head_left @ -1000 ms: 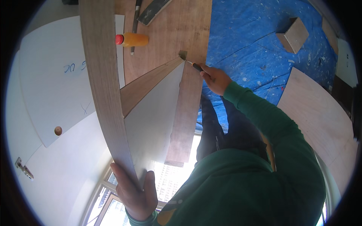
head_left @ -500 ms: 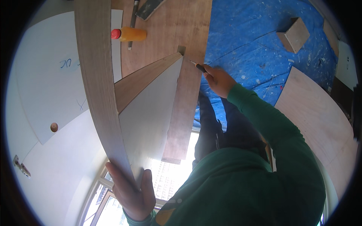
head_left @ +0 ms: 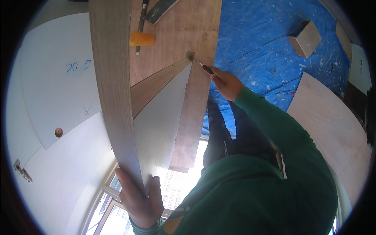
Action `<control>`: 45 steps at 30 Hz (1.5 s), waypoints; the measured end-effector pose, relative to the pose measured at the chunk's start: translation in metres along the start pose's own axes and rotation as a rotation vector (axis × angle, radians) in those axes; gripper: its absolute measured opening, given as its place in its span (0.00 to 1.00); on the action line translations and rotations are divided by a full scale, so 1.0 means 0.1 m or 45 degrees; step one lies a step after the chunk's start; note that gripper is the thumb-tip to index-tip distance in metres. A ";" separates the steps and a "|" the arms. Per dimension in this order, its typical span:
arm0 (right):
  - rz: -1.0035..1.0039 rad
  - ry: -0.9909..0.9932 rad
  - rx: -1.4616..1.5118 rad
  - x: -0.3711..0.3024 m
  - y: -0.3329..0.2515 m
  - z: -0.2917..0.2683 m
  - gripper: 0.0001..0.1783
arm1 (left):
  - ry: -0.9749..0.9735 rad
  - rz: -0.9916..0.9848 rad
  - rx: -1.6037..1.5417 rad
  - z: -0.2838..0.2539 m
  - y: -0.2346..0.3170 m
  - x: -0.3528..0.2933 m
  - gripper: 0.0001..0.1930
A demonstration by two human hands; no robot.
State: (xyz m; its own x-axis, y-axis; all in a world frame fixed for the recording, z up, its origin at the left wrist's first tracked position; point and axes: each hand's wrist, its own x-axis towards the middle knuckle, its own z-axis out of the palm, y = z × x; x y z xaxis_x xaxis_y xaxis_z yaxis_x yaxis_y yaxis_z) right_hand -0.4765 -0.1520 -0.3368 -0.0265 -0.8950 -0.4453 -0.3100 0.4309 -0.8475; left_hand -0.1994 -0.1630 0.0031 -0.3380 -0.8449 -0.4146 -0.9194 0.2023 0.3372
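A box-like wooden assembly stands tilted before me, with a long wood-grain board (head_left: 113,90) on its left and a pale grey panel (head_left: 160,102) between the edges. My left hand (head_left: 141,201) grips the board's near end, thumb on one side and fingers on the other. In my right hand (head_left: 228,84) is a screwdriver (head_left: 206,69) with a black and orange handle and thin shaft. Its tip is at the far corner of the assembly, by a small brown block (head_left: 190,55); whether it touches the wood I cannot tell. Below lies a reddish-brown wooden worktop (head_left: 176,31).
An orange-yellow bottle (head_left: 141,38), a dark rod-like tool (head_left: 141,27) and a black-faced block (head_left: 160,11) lie on the worktop. White panels (head_left: 58,90) stand left. A blue sheet (head_left: 254,47) covers the floor, bearing a wooden box (head_left: 306,39) and a curved-looking plywood sheet (head_left: 329,133).
The wooden assembly has shifted to the right, and its long board now hides the bottle's red cap. The screwdriver has come slightly left, its tip closer to the far corner.
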 end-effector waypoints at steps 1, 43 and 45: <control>-0.003 0.003 -0.017 0.06 0.02 0.02 0.23 | 0.000 -0.001 0.023 0.00 0.00 0.00 0.48; -0.036 0.075 -0.189 0.12 0.09 0.18 0.24 | 0.038 0.083 0.018 0.02 0.00 0.05 0.48; 0.005 0.050 -0.155 0.12 0.06 0.17 0.24 | 0.018 0.062 0.003 0.01 -0.01 0.05 0.48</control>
State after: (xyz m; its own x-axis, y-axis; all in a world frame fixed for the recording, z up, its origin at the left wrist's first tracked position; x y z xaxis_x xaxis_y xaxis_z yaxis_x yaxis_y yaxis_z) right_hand -0.4628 -0.1577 -0.3521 -0.0645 -0.8982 -0.4349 -0.4226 0.4194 -0.8035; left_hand -0.2008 -0.1671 -0.0005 -0.3798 -0.8408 -0.3857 -0.9023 0.2448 0.3550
